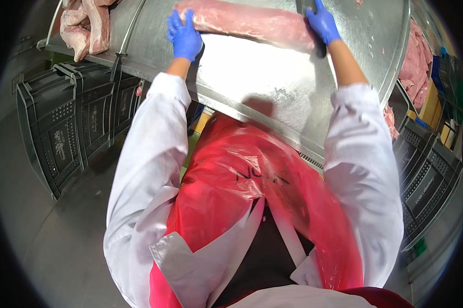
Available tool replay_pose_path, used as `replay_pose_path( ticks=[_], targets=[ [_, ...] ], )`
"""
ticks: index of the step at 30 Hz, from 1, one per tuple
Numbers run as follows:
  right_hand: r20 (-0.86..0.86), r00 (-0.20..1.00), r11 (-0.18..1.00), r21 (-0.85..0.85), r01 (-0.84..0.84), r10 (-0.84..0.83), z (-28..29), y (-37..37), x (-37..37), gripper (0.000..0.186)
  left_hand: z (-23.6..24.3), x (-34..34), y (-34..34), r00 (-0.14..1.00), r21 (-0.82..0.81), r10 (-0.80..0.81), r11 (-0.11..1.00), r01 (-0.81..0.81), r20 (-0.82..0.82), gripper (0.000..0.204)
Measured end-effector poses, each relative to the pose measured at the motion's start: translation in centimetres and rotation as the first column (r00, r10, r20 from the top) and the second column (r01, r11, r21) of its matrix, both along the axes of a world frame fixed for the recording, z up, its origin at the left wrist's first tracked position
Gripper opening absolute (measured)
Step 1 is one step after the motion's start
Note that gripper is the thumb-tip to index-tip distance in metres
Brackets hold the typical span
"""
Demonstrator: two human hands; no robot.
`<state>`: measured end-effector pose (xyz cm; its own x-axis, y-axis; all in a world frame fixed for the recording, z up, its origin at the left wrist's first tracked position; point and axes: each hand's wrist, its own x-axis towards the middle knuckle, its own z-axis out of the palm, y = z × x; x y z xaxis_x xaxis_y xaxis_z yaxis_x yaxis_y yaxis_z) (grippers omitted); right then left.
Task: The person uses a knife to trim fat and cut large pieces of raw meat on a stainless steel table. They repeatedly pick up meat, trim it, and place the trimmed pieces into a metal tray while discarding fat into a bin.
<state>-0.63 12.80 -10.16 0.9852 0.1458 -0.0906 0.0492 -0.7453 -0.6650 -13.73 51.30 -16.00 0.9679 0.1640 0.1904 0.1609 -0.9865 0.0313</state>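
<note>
A long pale-pink piece of boneless meat (252,23), like a loin, lies across the metal table (252,66) at the top of the view. At its left end rests my left hand (185,41), blue-gloved, its fingers spread against the meat. My right hand (324,23), gloved alike, is at the right end with its fingers partly bent. Beside those fingers shows a narrow dark-grey strip (301,5); whether it is a tool in the hand, I cannot tell. The upper frame edge cuts off part of the right fingers.
Several meat pieces (90,25) lie at the table's far left. Dark plastic crates (62,128) stand below on the left, and another crate (429,174) on the right. More pink meat (416,61) is past the table's right edge. A red plastic apron (226,179) touches the near edge.
</note>
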Motion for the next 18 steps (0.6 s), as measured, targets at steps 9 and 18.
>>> replay_pose_path(
  ticks=[9, 18],
  targets=[
    [-0.335, 0.902, 0.787, 0.461, 0.409, -0.273, 0.9, 2.9, -14.4, 0.087, 1.3, 3.4, -14.5, 0.942, -0.958, 0.185, -0.114, -0.263, -0.281, 0.008],
    [0.017, 0.995, 0.995, 0.028, -0.098, 0.098, 3.8, 7.2, -9.7, 0.077, -1.0, 4.0, -11.0, 0.961, -0.928, 0.124, -0.314, -0.199, -0.248, 0.011]
  ],
)
